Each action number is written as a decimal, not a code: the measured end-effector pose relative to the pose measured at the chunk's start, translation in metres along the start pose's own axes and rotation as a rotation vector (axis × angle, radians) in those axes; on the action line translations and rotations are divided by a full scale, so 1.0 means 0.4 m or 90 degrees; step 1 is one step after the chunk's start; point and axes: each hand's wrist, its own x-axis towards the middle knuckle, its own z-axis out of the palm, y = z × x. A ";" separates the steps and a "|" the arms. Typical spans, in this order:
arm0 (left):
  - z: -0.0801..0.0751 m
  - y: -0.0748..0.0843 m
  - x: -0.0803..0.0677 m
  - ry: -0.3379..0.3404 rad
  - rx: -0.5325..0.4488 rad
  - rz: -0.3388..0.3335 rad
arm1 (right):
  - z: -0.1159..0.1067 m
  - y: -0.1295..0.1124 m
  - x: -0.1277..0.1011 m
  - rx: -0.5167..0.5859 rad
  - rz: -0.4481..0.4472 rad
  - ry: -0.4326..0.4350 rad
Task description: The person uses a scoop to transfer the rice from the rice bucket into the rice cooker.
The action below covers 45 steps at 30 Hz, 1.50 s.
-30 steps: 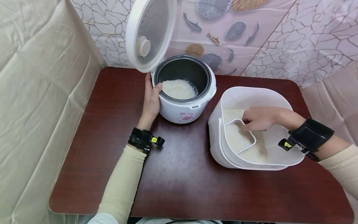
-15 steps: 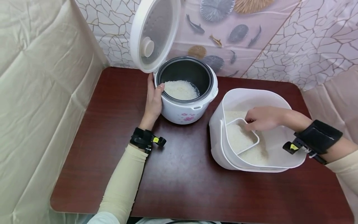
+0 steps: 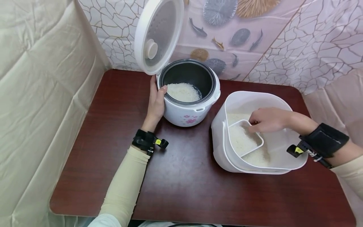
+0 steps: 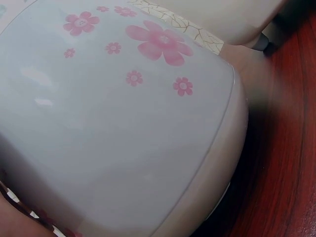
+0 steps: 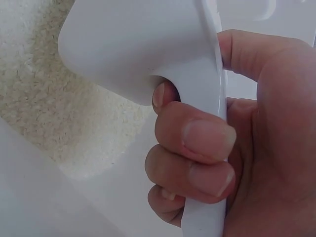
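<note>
In the head view, a white rice cooker (image 3: 184, 117) with pink flowers stands at the back with its lid (image 3: 158, 37) raised. Pale rice (image 3: 183, 92) lies in its dark inner pot (image 3: 198, 75). My left hand (image 3: 155, 104) rests against the cooker's left side, its thumb by the rim; in the left wrist view the cooker (image 4: 118, 118) fills most of the picture. My right hand (image 3: 267, 119) is inside a white rice bin (image 3: 219, 138). It grips the handle of a white scoop (image 5: 128, 44), fingers curled round it. Rice lies in the scoop and bin.
A dark red-brown table (image 3: 181, 189) bears both containers, the bin to the right of the cooker. A patterned cloth (image 3: 241, 53) hangs behind the table. A cream fabric wall (image 3: 42, 94) rises on the left.
The view shifts slightly. My right hand and the scoop stay in the bin with little visible movement. The left hand keeps its place on the cooker.
</note>
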 end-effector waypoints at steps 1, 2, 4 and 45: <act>-0.001 0.000 -0.001 0.001 0.001 -0.001 | 0.001 0.000 0.001 0.001 0.001 -0.001; -0.001 0.000 -0.001 0.002 0.002 -0.001 | 0.002 0.000 0.001 0.002 0.000 -0.003; -0.002 -0.001 -0.001 0.003 0.004 0.000 | 0.003 0.000 0.003 0.003 -0.001 -0.005; -0.005 0.003 -0.004 0.003 0.020 -0.016 | -0.039 0.004 -0.059 0.034 -0.003 0.006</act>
